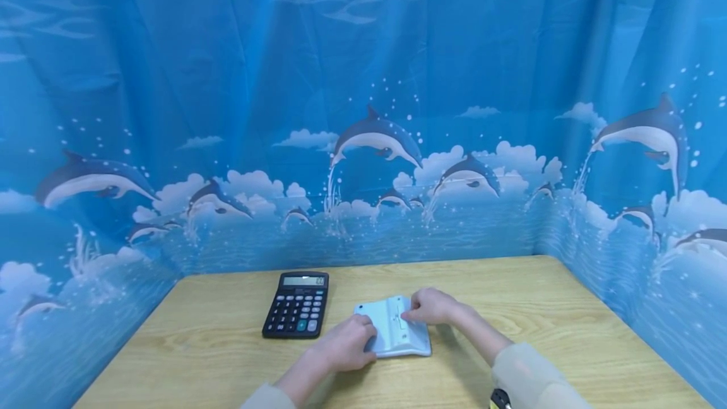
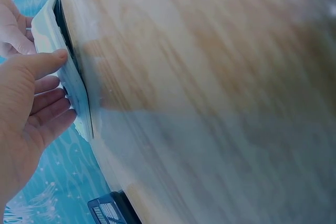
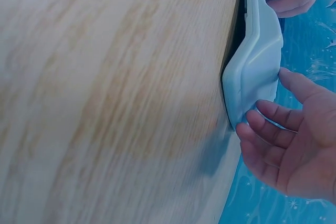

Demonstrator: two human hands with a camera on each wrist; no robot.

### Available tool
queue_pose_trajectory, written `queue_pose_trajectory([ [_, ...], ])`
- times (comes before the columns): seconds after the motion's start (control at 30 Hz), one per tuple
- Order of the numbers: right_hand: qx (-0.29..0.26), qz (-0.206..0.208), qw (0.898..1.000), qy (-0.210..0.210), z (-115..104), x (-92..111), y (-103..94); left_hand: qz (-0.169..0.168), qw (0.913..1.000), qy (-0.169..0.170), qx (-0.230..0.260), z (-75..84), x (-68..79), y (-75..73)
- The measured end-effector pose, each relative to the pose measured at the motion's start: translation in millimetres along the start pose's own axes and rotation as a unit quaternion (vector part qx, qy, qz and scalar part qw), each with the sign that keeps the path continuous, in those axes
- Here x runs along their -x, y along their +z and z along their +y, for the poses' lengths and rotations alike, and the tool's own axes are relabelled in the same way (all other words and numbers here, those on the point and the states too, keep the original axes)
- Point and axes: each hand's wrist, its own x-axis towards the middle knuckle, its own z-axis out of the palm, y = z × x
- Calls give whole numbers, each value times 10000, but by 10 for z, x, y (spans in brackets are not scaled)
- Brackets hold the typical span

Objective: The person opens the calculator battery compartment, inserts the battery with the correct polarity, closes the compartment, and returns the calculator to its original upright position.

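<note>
A pale blue calculator lies face down on the wooden table, its back with a battery cover turned up. My left hand grips its left side, the thumb at the near edge and the fingers spread over the side and back. On the other side, my right hand holds the right edge with its fingertips, while the thumb touches the back at the battery cover. The keys and display of this calculator are hidden underneath.
To the left, a black calculator lies face up with its display lit by digits. A small black and yellow object shows partly by the right sleeve. A blue dolphin-print curtain hangs around the table.
</note>
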Motion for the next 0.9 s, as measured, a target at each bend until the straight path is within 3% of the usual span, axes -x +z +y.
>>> queue_pose_trajectory([
  [0.9,-273,-432,9969,593,-22,-31,-26,18,10000,48,10,0,-3,-11],
])
